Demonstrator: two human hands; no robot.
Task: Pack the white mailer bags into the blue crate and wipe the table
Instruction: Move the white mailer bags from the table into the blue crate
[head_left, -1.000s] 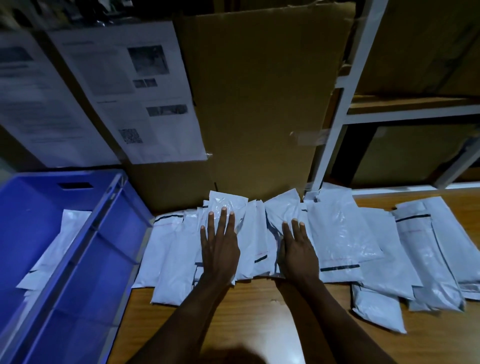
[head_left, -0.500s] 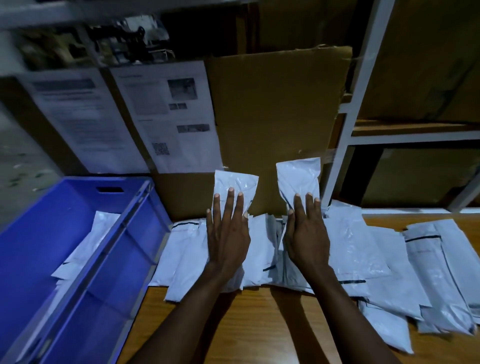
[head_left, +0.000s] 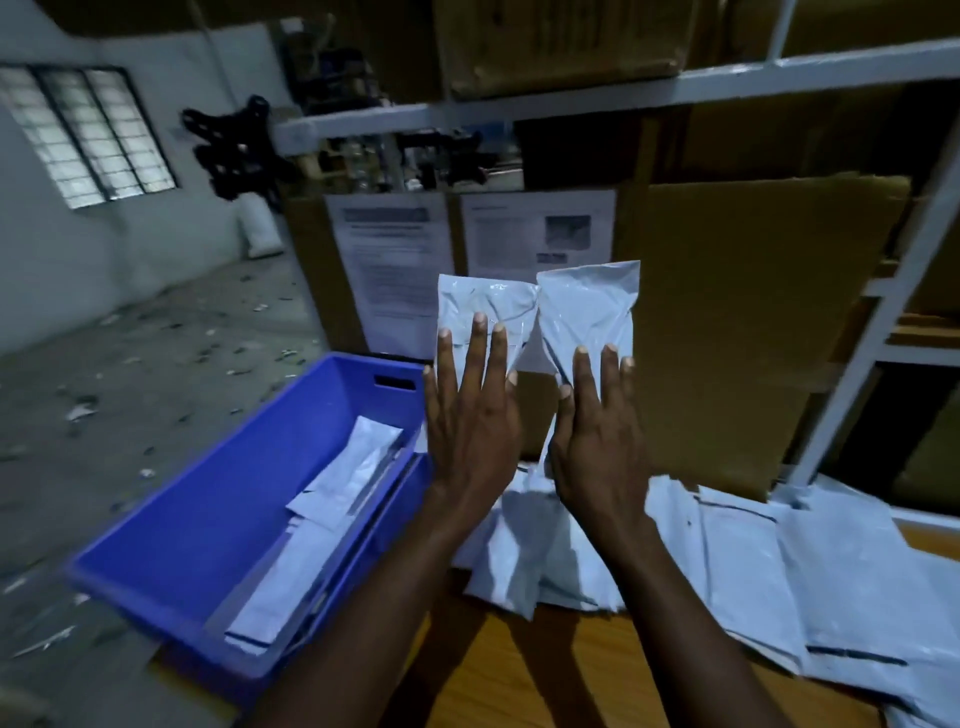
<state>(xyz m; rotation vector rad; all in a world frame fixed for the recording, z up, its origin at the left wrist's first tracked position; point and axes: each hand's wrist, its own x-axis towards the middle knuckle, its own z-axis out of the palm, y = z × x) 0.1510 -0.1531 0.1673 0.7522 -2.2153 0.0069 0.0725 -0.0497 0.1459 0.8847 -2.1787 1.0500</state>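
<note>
My left hand (head_left: 470, 415) holds one white mailer bag (head_left: 483, 301) up in the air, fingers straight along its near face, thumb hidden behind. My right hand (head_left: 597, 431) holds a second white mailer bag (head_left: 592, 306) the same way, right beside it. Both lifted bags stand upright above the pile of mailer bags (head_left: 753, 561) spread over the wooden table (head_left: 545, 670). The blue crate (head_left: 218, 493) stands at the table's left end with a few mailer bags (head_left: 353, 478) lying in it.
A tall cardboard sheet (head_left: 753, 312) leans against the back behind the pile. Printed papers (head_left: 389, 260) hang on it further left. A white shelf frame (head_left: 883, 322) rises at the right. Beyond the crate lies a littered concrete floor (head_left: 130, 364).
Both hands have risen from the pile, each lifting one mailer bag, and shifted left toward the crate. The view has swung up and to the left.
</note>
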